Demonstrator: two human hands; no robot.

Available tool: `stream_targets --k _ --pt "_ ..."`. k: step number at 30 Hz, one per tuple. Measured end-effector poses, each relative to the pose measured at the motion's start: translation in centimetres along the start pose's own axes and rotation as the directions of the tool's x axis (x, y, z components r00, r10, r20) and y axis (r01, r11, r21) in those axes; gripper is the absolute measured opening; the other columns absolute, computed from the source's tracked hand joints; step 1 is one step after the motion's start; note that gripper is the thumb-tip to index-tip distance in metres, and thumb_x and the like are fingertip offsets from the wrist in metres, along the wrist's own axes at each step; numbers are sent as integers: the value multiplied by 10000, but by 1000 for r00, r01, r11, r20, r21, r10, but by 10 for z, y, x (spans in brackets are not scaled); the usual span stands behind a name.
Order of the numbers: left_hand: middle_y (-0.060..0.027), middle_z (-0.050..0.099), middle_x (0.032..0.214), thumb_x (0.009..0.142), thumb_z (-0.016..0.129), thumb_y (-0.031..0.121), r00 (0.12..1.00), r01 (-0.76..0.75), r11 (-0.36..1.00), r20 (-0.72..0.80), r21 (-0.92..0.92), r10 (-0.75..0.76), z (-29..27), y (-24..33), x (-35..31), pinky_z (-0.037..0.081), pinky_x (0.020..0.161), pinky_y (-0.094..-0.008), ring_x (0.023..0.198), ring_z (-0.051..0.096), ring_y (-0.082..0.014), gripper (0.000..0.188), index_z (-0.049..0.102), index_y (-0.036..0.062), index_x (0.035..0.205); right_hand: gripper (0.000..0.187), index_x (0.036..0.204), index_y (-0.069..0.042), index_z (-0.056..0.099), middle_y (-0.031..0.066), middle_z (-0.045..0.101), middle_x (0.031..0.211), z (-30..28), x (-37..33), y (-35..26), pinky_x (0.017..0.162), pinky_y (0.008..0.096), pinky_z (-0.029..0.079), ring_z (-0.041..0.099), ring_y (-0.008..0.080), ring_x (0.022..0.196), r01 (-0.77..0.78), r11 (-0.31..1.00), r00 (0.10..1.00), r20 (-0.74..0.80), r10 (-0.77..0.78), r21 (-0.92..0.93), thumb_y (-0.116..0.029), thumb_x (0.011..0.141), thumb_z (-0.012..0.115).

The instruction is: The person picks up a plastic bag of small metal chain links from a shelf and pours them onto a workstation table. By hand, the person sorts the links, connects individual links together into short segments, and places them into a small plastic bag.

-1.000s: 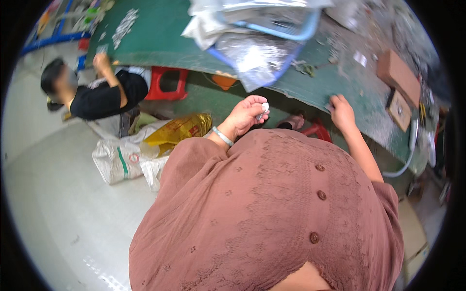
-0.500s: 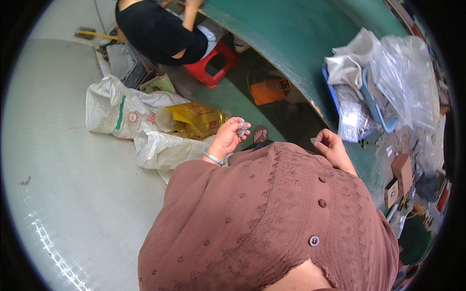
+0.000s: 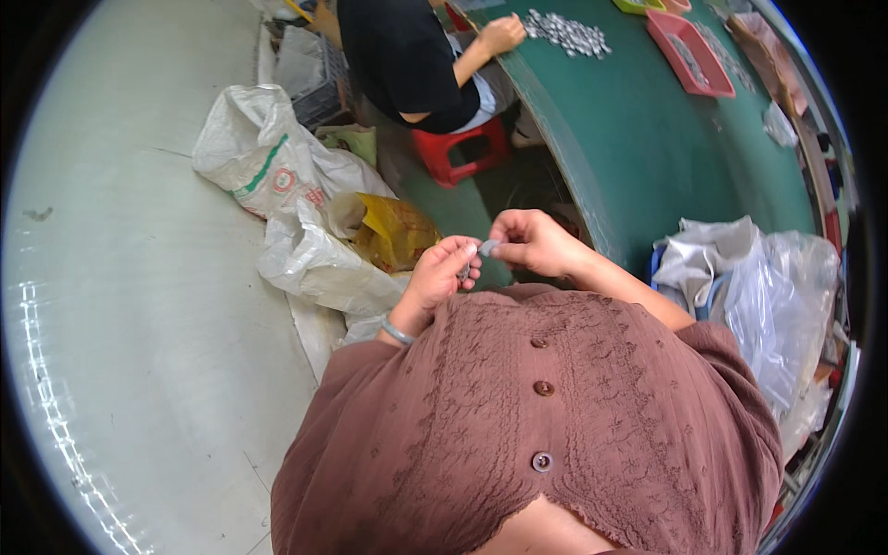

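My left hand (image 3: 447, 270) is closed around several small grey pieces (image 3: 464, 274), partly hidden by its fingers. Between the thumb and fingers of my right hand (image 3: 535, 244) is a small flat grey piece (image 3: 490, 247), pinched right beside the left thumb tip. The two hands almost meet in front of my body. What the grey pieces are made of cannot be made out.
Left of my hands stand white woven sacks (image 3: 305, 245) and a yellow plastic bag (image 3: 393, 231). A co-worker in black (image 3: 398, 65) sits on a red stool (image 3: 462, 153) at a green table (image 3: 647, 157) bearing small grey pieces (image 3: 569, 33), a pink tray (image 3: 689, 55) and clear plastic bags (image 3: 772, 305).
My right hand has come leftward to my left hand, its small grey piece now beside the left thumb. The view has shifted, bringing the far tabletop and tray into sight.
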State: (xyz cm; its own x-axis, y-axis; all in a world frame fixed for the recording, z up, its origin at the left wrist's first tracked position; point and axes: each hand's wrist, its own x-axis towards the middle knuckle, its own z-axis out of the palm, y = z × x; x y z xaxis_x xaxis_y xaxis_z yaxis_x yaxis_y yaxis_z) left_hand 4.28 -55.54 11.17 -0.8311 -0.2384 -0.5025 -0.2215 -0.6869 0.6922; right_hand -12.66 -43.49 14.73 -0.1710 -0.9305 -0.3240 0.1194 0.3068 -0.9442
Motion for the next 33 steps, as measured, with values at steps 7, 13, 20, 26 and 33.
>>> stream_targets --k 7,13,20,26,33 --pt "8 546 702 897 583 132 949 -123 992 -291 16 122 -15 38 -11 383 494 -173 581 487 -59 76 587 57 898 223 892 13 590 60 607 706 12 69 -30 550 259 460 559 105 620 79 983 974 225 -41 -164 -144 785 706" --pt "-13 529 694 877 601 149 865 -221 958 -490 -182 107 -89 69 9 362 472 -219 578 480 -109 96 563 63 893 397 825 22 626 171 620 703 -20 140 -32 616 355 482 617 290 661 288 820 953 228 -197 -495 -374 838 633" --pt "-13 521 682 870 605 145 781 -325 911 -616 -255 106 -172 130 31 366 462 -236 581 485 -124 82 544 94 849 485 602 56 544 203 444 512 -69 173 -61 533 390 421 449 295 466 -117 805 992 -108 66 -582 -352 859 602" --pt "-3 523 693 875 597 177 729 -361 897 -677 -256 100 -195 147 49 365 475 -238 592 481 -111 93 547 100 858 232 968 0 608 148 578 742 -103 164 -51 636 325 476 560 212 657 -142 803 984 -167 54 -579 -123 778 656" --pt "5 521 692 875 596 193 699 -372 886 -712 -276 72 -196 152 59 364 472 -240 582 472 -106 101 545 106 876 346 1113 -7 586 174 650 938 -131 187 -40 753 381 500 630 319 868 -161 676 987 -138 88 -719 -125 789 609"
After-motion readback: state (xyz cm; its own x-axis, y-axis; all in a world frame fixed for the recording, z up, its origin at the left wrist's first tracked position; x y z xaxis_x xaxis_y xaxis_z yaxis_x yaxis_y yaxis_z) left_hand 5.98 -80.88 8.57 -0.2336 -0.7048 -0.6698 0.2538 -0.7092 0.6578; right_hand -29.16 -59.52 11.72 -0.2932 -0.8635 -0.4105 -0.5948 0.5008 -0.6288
